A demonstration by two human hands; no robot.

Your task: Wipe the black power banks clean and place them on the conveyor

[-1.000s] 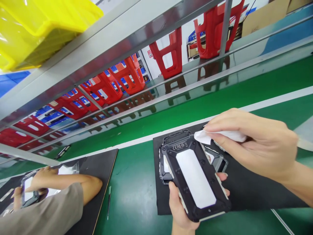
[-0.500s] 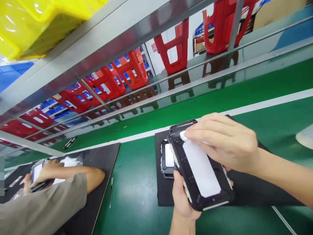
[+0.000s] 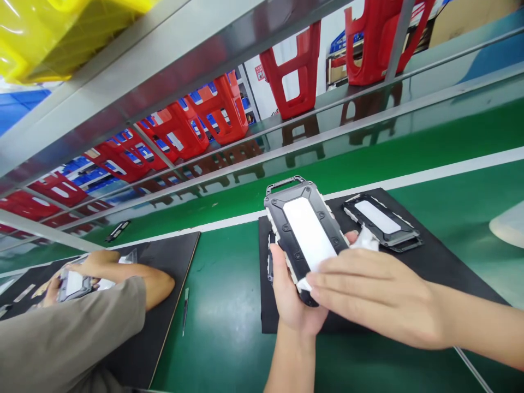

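My left hand (image 3: 297, 305) is closed around a black rugged device (image 3: 292, 237) with a long white panel, a wire-like handle at its far end and pale side edges. It is held tilted above a black mat (image 3: 429, 273). My right hand (image 3: 380, 289) presses a white wipe (image 3: 366, 240) on the device's near end; the cloth shows at the fingertips and beyond the hand. A second device (image 3: 379, 218) of the same kind lies on the mat at right. Another one (image 3: 270, 256) is mostly hidden behind the held device.
At left, a co-worker's arm (image 3: 151, 281) rests over another black mat (image 3: 176, 262), hands on a similar device (image 3: 73, 284). Tweezers (image 3: 185, 311) lie on the green table between the mats. A metal shelf beam (image 3: 172, 71) crosses above, with a yellow bin (image 3: 69, 38) on it.
My right hand has moved the wipe from the far end of the device to its near end. The device has shifted up and left, and the device lying at right has come into sight.
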